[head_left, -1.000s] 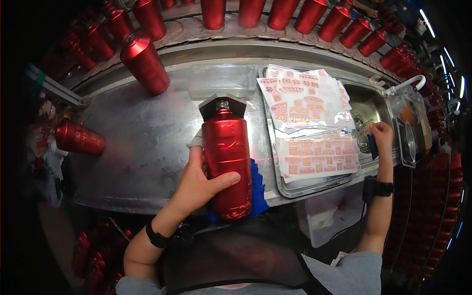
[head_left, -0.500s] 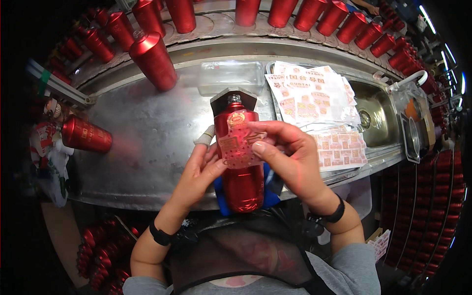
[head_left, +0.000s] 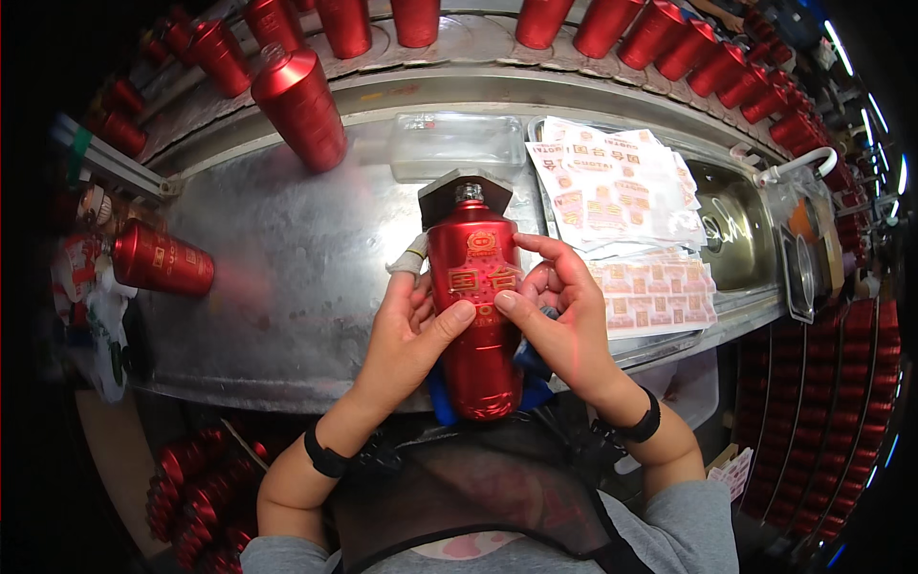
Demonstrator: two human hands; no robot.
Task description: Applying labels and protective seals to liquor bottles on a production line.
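Observation:
A glossy red bottle [head_left: 486, 373] lies neck-away at the near edge of the steel table, its neck by a dark angular rest [head_left: 440, 199] and blue padding [head_left: 445, 406] under its lower end. On its upper face lies a thin decal [head_left: 475, 276] with gold lettering. My left hand [head_left: 400, 330] grips the bottle's left side, thumb on the front by the decal's lower edge; one finger wears a pale wrap. From the other side my right hand [head_left: 566, 320] holds it, thumb on the decal's lower right and index fingertip near the shoulder.
Past the bottle sits a clear tray [head_left: 416, 165]. Decal sheets [head_left: 612, 182] are stacked on the right, beside a sink [head_left: 741, 263]. One red bottle [head_left: 301, 113] stands far left; another [head_left: 164, 258] lies at the left. Behind runs a conveyor [head_left: 469, 40] carrying red bottles.
The decal, loose between my hands before, now lies flat on the bottle. Both thumbs have come together over its lower edge. Bottles on the conveyor have shifted.

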